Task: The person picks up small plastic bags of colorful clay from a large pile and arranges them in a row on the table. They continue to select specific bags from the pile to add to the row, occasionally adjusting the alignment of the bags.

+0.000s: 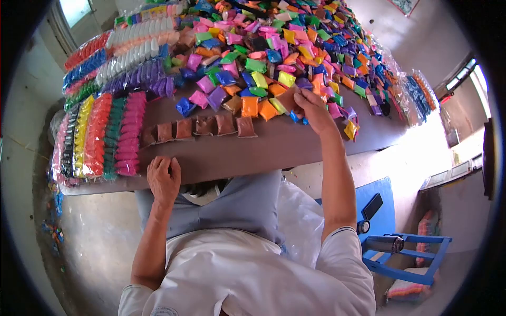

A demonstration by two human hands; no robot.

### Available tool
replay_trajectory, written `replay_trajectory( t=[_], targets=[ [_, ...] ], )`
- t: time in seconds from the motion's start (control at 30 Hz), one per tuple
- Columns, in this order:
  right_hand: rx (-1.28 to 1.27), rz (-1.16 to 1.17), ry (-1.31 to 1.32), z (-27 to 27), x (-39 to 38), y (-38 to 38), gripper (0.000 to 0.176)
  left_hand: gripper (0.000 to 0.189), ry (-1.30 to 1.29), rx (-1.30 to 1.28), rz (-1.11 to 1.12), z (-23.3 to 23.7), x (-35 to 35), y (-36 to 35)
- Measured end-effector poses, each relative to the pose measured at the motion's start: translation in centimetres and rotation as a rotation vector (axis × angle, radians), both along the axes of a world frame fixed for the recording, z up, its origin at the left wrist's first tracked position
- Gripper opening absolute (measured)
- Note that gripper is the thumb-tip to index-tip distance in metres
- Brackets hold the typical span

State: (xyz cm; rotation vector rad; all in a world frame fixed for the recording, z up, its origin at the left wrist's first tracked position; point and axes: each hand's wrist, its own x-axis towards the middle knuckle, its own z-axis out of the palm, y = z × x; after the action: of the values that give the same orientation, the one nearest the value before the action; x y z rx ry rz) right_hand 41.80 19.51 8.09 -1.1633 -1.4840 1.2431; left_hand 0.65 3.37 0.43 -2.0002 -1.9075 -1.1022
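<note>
My right hand (312, 109) is over the front of a big heap of small colourful packets (255, 65), its fingers closed on a brown packet (288, 99). Near the table's front edge rests my left hand (164, 178), its fingers curled in and nothing visible in them. Beyond that hand, several brown packets (205, 126) lie side by side in a row. Left of the row stand packed strips of packets, among them magenta (132, 134), green (113, 138), red (98, 138) and yellow (83, 138).
The brown table (226, 158) reaches my lap. Behind the left strips lie white (128, 63) and purple packets (132, 81) in bags. To the lower right, a blue stool (383, 195) bears a phone (372, 206) and a dark bottle (385, 243). Clear plastic (299, 216) hangs below the table.
</note>
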Motion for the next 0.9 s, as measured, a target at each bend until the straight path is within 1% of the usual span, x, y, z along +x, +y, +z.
replay_trajectory(
  t=[0.03, 0.1, 0.13, 0.17, 0.23, 0.27, 0.3, 0.37, 0.4, 0.47, 0.5, 0.57, 0.7, 0.77, 0.8, 0.87, 0.9],
  targets=[
    [-0.007, -0.001, -0.001, 0.0, 0.0, -0.8, 0.03, 0.012, -0.003, 0.018, -0.005, 0.0, 0.0, 0.1],
    [-0.114, 0.076, -0.173, -0.1, -0.1, -2.1, 0.031, 0.012, -0.006, 0.028, -0.008, -0.1, -0.1, 0.0],
    [-0.15, 0.152, -0.267, -0.3, 0.2, -2.1, 0.034, 0.012, 0.003, 0.011, 0.004, -0.2, -0.1, 0.0],
    [-0.156, 0.154, -0.267, -0.8, -0.3, -2.4, 0.034, 0.013, 0.011, -0.004, 0.016, -0.3, -0.1, 0.0],
    [0.022, 0.233, -0.415, -1.7, -1.9, -3.3, 0.037, 0.013, 0.007, 0.01, 0.003, -0.3, -0.2, 0.1],
    [0.094, 0.257, -0.396, -4.8, -1.7, -2.1, 0.038, 0.014, 0.003, 0.032, -0.011, -0.4, -0.2, 0.1],
    [0.091, 0.258, -0.399, -4.8, -2.4, -2.6, 0.038, 0.014, 0.001, 0.029, -0.011, -0.3, -0.1, 0.1],
    [0.218, -0.098, -0.62, -4.1, -4.0, -4.1, 0.039, 0.014, 0.002, 0.024, -0.002, -0.3, -0.1, 0.0],
    [0.217, -0.096, -0.622, -3.9, -4.0, -4.7, 0.039, 0.014, 0.0, 0.023, -0.001, -0.3, -0.2, 0.0],
    [0.309, -0.191, -0.626, -3.7, -4.0, -5.8, 0.04, 0.014, 0.013, 0.033, -0.004, -0.4, -0.2, 0.0],
    [0.309, -0.189, -0.627, -3.7, -3.9, -6.7, 0.04, 0.014, 0.012, 0.033, -0.002, -0.4, -0.2, 0.0],
    [0.328, -0.105, -0.679, -3.9, -3.8, -8.4, 0.041, 0.014, 0.016, 0.025, 0.001, -0.2, -0.2, 0.0],
    [0.293, -0.138, -0.652, -4.0, -4.5, -9.1, 0.039, 0.015, 0.011, 0.029, 0.001, -0.3, -0.1, 0.1],
    [0.421, -0.189, -0.696, -4.3, -5.3, -8.8, 0.035, 0.015, 0.007, 0.033, -0.004, -0.3, -0.2, 0.1],
    [0.422, -0.186, -0.694, -4.6, -5.6, -8.6, 0.035, 0.015, 0.008, 0.033, 0.0, -0.3, -0.2, 0.1],
    [0.522, -0.218, -0.746, -5.3, -6.0, -8.2, 0.032, 0.016, 0.0, -0.026, 0.005, -0.4, -0.3, -0.2],
    [0.521, -0.215, -0.743, -5.7, -6.1, -8.1, 0.032, 0.016, 0.002, -0.027, 0.008, -0.4, -0.3, -0.3]
  ],
)
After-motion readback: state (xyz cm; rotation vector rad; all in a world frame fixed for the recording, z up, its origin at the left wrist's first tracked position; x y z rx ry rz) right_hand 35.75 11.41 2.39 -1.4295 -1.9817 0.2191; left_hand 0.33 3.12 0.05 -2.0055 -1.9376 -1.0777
